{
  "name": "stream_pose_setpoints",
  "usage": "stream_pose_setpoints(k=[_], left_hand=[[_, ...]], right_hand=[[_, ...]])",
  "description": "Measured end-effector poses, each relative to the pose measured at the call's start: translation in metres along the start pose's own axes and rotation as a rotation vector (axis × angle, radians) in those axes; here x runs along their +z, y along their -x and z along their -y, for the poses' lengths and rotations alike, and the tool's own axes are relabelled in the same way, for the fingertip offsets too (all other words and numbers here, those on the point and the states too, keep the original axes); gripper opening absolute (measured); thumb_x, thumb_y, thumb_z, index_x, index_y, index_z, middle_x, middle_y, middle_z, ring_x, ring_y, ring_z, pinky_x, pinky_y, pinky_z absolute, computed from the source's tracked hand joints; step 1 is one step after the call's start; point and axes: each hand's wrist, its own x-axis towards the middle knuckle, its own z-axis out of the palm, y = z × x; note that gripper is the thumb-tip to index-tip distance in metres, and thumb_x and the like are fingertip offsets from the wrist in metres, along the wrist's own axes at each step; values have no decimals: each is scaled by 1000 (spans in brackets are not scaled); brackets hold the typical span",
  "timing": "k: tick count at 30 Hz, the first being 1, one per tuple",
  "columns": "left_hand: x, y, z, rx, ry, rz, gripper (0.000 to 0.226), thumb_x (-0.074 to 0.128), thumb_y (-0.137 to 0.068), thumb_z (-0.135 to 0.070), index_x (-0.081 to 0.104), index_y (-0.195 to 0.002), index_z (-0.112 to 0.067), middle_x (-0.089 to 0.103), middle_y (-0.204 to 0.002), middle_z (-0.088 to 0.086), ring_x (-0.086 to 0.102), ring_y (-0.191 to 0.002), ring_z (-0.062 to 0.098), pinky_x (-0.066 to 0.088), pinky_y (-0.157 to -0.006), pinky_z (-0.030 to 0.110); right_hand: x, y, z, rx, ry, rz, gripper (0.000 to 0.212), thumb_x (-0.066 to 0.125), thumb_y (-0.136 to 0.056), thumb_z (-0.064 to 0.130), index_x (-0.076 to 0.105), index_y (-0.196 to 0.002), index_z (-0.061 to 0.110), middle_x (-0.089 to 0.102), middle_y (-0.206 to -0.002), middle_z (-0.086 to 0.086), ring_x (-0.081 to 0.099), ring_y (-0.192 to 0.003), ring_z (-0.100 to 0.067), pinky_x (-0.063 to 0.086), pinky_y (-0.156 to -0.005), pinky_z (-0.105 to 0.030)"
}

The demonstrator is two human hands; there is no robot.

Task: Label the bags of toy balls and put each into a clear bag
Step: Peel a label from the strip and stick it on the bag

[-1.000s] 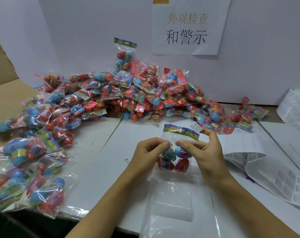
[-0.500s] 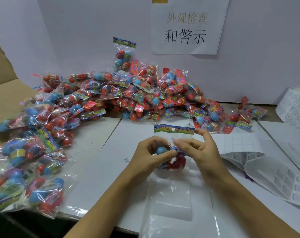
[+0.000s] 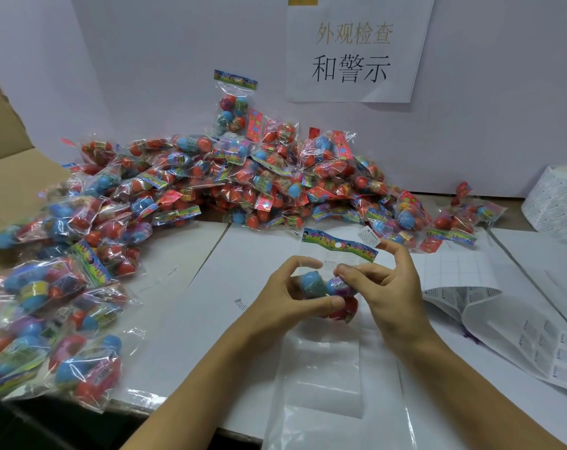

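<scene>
Just above the clear bag (image 3: 321,378), left hand (image 3: 285,297) and right hand (image 3: 386,287) fingers curled round one bag of toy balls (image 3: 327,280); best kept upright, label pressed flat, then slid down inside.

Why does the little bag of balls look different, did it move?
Yes. The bag of balls in both hands tipped, its colourful header swinging left, away from the label sheet.

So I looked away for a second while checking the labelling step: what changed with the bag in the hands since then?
The bag of toy balls tipped back, its header card now lying flatter and pointing away. The left hand shifted from pinching near the top to cupping the balls. The right hand kept its pinch. The clear bag, the pile of bags and the label sheets stayed put.
</scene>
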Motion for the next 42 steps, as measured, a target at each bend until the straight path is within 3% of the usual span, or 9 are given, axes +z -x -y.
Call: stream_pose_setpoints(k=[7,11,13,15,17,23,30,34,42], left_hand=[[2,1,0,54,23,47,53,88,-75,0,61,-120,-11,73,-106,14,74,-99,29,63,-82,40],[-2,-1,-3,63,72,-21,50,88,-74,-3,61,-116,-9,75,-104,15,75,-95,28,62,-77,37],[-4,-1,-4,69,95,-40,50,88,-74,-6,61,-116,-10,75,-102,12,75,-94,28,62,-77,35],[-5,-1,-5,64,109,-51,52,88,-73,-9,61,-118,-11,75,-101,11,75,-96,29,62,-78,35],[-6,-1,-5,61,133,-44,52,87,-76,-8,60,-120,-11,76,-102,11,75,-97,29,62,-79,35],[-7,-2,-9,60,246,-21,43,72,-83,-13,56,-123,-11,76,-107,14,75,-100,34,61,-79,32],[-10,-5,-6,70,235,-11,35,62,-82,-14,57,-116,-14,77,-98,7,76,-92,28,61,-76,30],[-10,-4,-5,93,178,-10,37,70,-82,-17,58,-118,-18,77,-98,2,76,-92,26,61,-77,29],[-9,-1,-2,140,72,-22,49,88,-78,-29,61,-119,-29,75,-107,3,75,-98,26,62,-78,30]], right_hand=[[-2,0,4,47,-90,-21,63,87,-69,38,43,-115,41,78,-95,6,75,-90,-11,58,-71,-19],[-7,-7,4,9,-149,-162,38,78,-82,38,58,-112,26,75,-102,8,71,-103,-11,59,-83,-35],[-9,-8,3,1,-113,-176,21,77,-82,39,72,-98,26,72,-102,11,70,-103,-13,58,-78,-31],[-11,-6,2,-15,-73,-129,6,73,-85,32,78,-83,32,71,-107,12,68,-103,-10,56,-77,-28],[-12,-5,0,-36,-34,-70,18,71,-91,20,78,-76,27,70,-111,11,67,-105,-9,54,-79,-29],[-12,-3,2,-93,184,157,12,73,-88,13,75,-76,11,65,-120,5,62,-107,3,52,-76,-14],[-12,0,2,-102,314,223,10,75,-86,20,77,-77,16,61,-122,15,58,-117,-9,56,-93,-47],[-10,1,3,-124,365,235,9,76,-86,19,77,-77,17,60,-121,16,60,-116,-17,55,-92,-53],[-9,5,5,-186,467,226,8,77,-86,21,75,-78,20,58,-119,20,63,-105,-16,56,-84,-31]])
